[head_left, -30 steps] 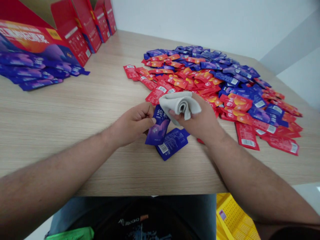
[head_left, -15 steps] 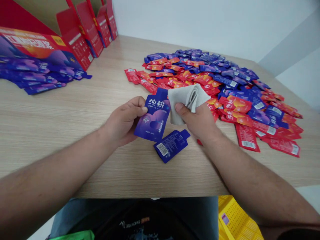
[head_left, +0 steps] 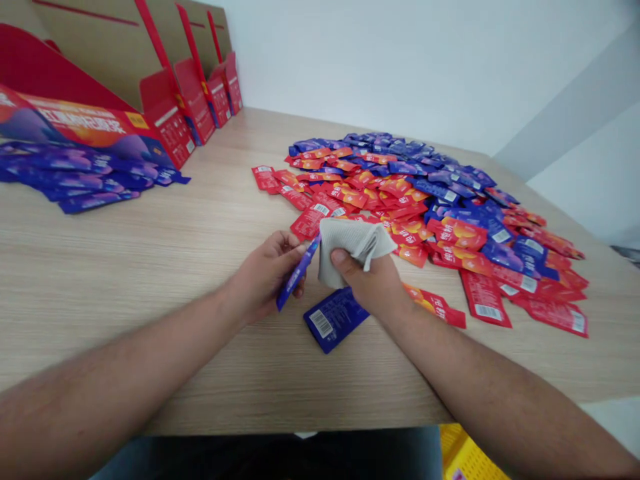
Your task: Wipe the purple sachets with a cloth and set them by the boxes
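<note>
My left hand (head_left: 273,273) pinches a purple-blue pouch (head_left: 299,275), turned so that its narrow edge faces me. A folded pale grey cloth (head_left: 345,243) is gripped in my right hand (head_left: 373,283), thumb on top. The cloth's left edge meets or nearly meets the upper part of the pouch; I cannot tell whether they touch. Below the cloth a second blue pouch (head_left: 333,323) lies barcode side up on the table, its spout end hidden by my right hand.
A wide heap of red pouches (head_left: 460,233) and blue pouches (head_left: 425,170) spreads over the back right of the table (head_left: 200,233). Several open red cartons (head_left: 170,127) stand at the back left, with stacked blue pouches (head_left: 95,177) before them. A yellow crate (head_left: 470,460) sits below the table edge.
The pouch in my left hand has turned from front face toward me to edge-on. My right hand and the cloth have shifted slightly left, over the lying pouch's spout end. The view has tilted up.
</note>
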A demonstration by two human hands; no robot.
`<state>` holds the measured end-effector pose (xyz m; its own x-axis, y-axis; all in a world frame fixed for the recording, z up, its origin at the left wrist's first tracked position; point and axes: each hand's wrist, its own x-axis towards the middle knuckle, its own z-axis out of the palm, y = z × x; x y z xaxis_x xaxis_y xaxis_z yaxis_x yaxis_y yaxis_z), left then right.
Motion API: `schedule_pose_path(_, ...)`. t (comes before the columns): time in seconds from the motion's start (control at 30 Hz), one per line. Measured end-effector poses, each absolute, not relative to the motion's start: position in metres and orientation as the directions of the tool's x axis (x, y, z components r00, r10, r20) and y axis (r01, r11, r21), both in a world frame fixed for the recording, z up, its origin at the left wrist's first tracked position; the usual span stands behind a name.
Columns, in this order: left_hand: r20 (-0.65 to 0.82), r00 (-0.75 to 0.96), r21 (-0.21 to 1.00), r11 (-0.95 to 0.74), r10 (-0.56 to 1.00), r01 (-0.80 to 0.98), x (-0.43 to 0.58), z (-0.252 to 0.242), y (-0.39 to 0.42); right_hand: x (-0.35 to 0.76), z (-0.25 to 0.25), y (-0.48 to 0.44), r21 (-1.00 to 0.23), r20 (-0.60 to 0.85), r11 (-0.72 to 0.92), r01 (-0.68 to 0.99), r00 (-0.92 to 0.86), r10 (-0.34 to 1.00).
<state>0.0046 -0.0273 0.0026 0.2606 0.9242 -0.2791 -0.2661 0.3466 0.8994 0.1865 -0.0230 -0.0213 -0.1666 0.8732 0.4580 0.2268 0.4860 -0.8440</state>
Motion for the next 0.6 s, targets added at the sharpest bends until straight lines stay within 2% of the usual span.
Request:
schedule_pose_path(0.23, -0.281, 0.292, 0.905, 0.354, 0.914, -0.237, 0.0022, -0.0041, -0.0276, 0.1858, -0.016, -0.027, -0.684, 0.502, 0.533, 0.498, -0.209, 0.839)
schedule_pose_path(0.37, -0.225, 0.33, 0.912, 0.317, 0.917, -0.26, -0.0005, -0.0053, -0.0285, 0.1888, -0.0151, -0.0259, -0.561, 0.532, 0.539, 0.628, -0.224, 0.816)
schedule_pose_path(0.5, -0.16, 0.411, 0.936, 0.27, 0.897, -0.225, -0.0004, -0.0044, -0.0321, 0.1907, -0.0177, -0.0243, -0.472, 0.512, 0.54, 0.697, -0.282, 0.812)
schedule_pose_path(0.6, -0.243, 0.379, 0.94, 0.314, 0.893, -0.135, -0.0001, -0.0053, -0.0328, 0.1914, -0.0203, -0.0238, -0.431, 0.512, 0.568, 0.701, -0.328, 0.794)
